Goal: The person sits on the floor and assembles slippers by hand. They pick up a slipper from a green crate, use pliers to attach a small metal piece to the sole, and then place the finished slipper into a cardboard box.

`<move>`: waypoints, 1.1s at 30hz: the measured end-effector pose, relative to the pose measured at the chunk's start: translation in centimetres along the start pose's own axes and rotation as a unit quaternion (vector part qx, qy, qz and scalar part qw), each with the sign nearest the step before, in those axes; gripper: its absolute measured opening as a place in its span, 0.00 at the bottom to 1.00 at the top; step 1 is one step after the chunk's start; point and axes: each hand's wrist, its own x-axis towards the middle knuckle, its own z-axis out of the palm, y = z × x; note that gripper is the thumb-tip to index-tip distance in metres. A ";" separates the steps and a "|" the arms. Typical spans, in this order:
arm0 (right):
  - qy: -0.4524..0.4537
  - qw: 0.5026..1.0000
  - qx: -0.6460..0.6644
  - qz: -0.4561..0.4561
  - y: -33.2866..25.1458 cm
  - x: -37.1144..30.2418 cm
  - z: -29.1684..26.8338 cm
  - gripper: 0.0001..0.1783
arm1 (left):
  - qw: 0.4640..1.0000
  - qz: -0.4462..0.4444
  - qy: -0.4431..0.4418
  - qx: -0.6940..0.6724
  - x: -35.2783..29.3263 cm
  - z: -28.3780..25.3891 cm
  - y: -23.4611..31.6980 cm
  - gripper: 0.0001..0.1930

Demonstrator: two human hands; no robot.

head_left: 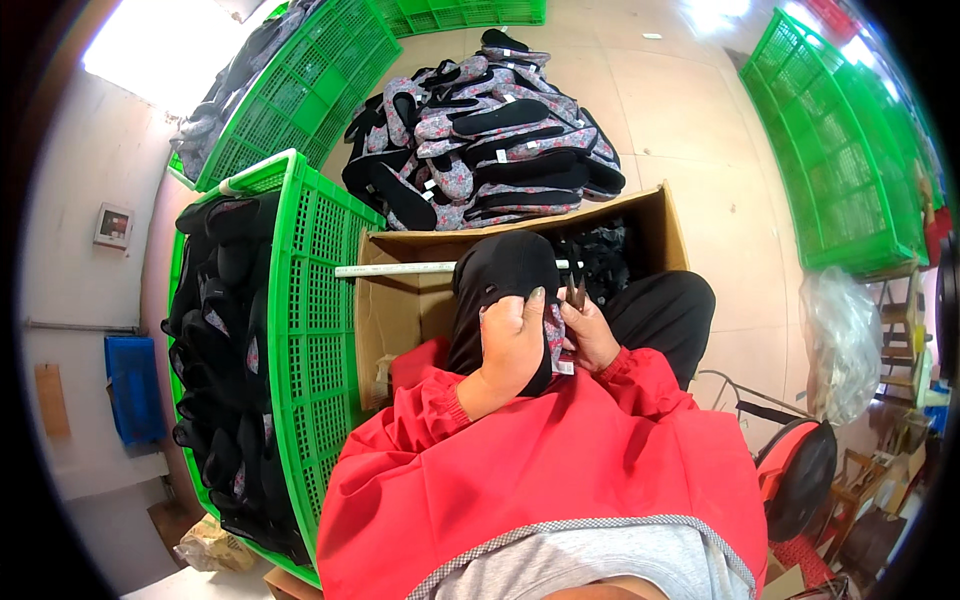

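Left hand (512,345) clenched around a black slipper (500,290), centre of frame, thumb over its floral lining. Right hand (588,335) pinches small dark scissors (575,292), tips up, just beside the slipper's right edge. Slipper rises above the left grip, toe toward the cardboard box (400,300). Risk, judged: blades sit close to left fingertips and fabric; a slip could nick either. Green crate (320,260) of black slippers at left; finished pile (490,130) at upper centre.
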 end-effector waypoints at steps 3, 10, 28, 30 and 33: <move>0.000 1.000 -0.002 0.026 0.2 0.1 -1.1 0.12 | 0.994 -0.017 -0.001 0.110 0.5 -0.1 0.4 0.23; 0.071 0.980 -0.185 0.000 1.4 -0.1 -1.5 0.12 | 0.989 -0.032 0.006 0.147 0.3 0.4 -1.2 0.21; 0.122 0.878 -0.448 -0.116 0.3 0.6 -0.7 0.25 | 0.989 -0.057 0.013 0.137 1.0 0.2 -2.8 0.22; 0.128 0.816 -0.546 -0.138 -1.3 0.4 -0.1 0.29 | 0.988 -0.048 0.011 0.144 1.0 0.2 -2.7 0.20; 0.107 0.817 -0.543 -0.161 -3.8 0.6 1.5 0.23 | 0.986 -0.032 0.006 0.165 0.8 0.3 -2.1 0.18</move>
